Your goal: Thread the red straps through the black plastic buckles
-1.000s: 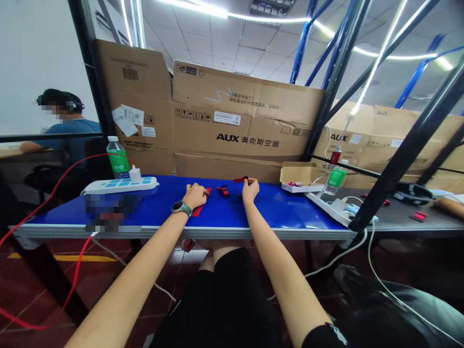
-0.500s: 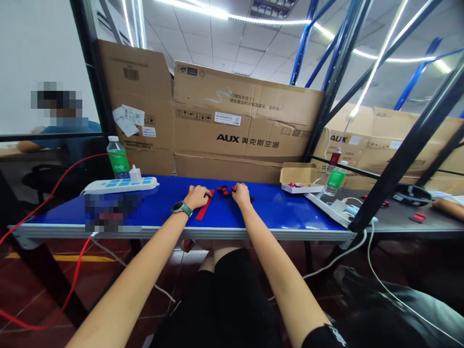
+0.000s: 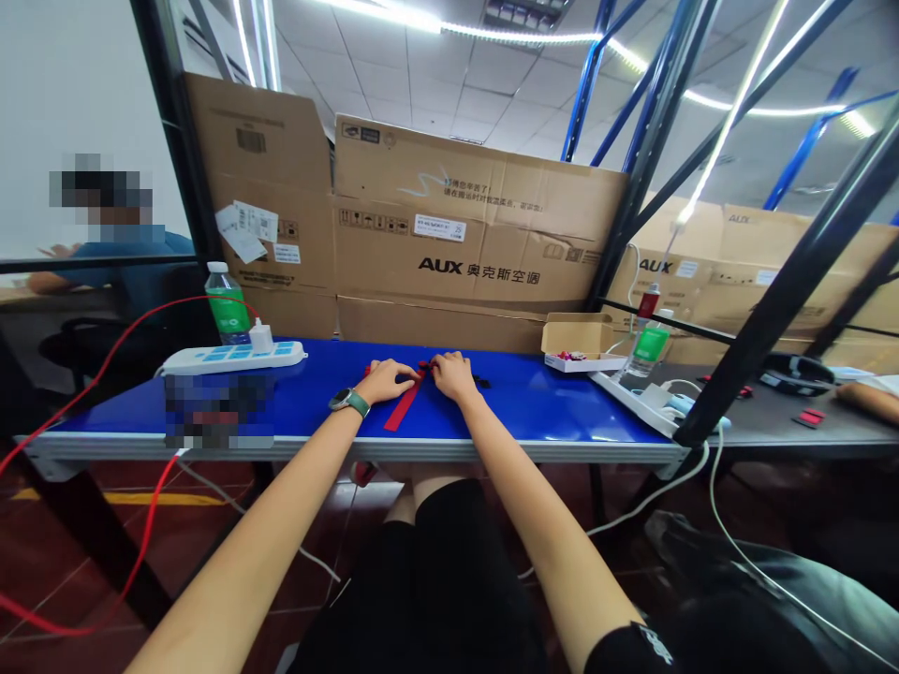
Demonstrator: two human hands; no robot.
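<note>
A: Where did the red strap [image 3: 402,410] lie?

B: On the blue surface [image 3: 562,398]; it slanted from between the hands toward the front edge, and its upper end ran under the left hand [image 3: 389,380].

A: And how did the hands stand?

B: Narrow; the left hand's fingers curled over the strap's top, seemingly to pin it flat; the right hand [image 3: 453,374] sat close beside it, curled at a small dark-red piece [image 3: 424,368]; I couldn't tell whether either hand truly gripped anything.

A: What else lay close?

B: A small black piece [image 3: 481,381] lay just right of the right hand; an open cardboard box [image 3: 576,342] of small colored items sat farther right, probably placed within easy reach.

A: Any readable writing?

B: Yes; the cardboard carton [image 3: 478,234] behind the surface read "AUX" and "奥克斯空调"; a smaller white label on it was too small to read; a power strip [image 3: 231,358] lay along the back edge, apparently kept away from the work.
</note>
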